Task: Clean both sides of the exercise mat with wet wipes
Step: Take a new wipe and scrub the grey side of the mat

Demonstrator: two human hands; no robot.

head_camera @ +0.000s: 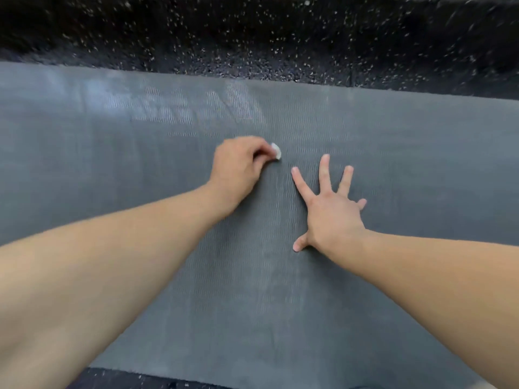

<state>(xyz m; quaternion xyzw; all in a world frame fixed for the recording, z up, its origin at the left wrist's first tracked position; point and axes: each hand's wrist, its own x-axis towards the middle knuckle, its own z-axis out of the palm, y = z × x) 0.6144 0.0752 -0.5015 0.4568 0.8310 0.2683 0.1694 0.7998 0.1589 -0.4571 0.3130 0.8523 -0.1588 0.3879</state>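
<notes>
Your left hand is curled tight around a wet wipe; only a small white wad of it pokes out past the knuckles on the thumb side, the rest is buried in the fist. The fist sits low on the mat, wipe end close to or touching the surface (contact itself is too blurred to confirm). The wipe tip is near your right index fingertip, a short gap of bare mat between them.

Your right hand is wide open, fingers splayed and straight, palm pressed flat on the mat, thumb stuck out toward you. It holds nothing.

The mat is dark grey with a fine wavy ribbed texture and lies flat, running left to right across the whole view. Both forearms reach over its near edge; both hands are around the middle of its width. The far-left part shows pale glossy streaks (reflected light or wetness, can't tell which). The surface under and between the hands looks matte.

Under the mat is a black floor with white flecks, visible as a broad band beyond the far edge and a thin strip at the near edge, bottom left.
</notes>
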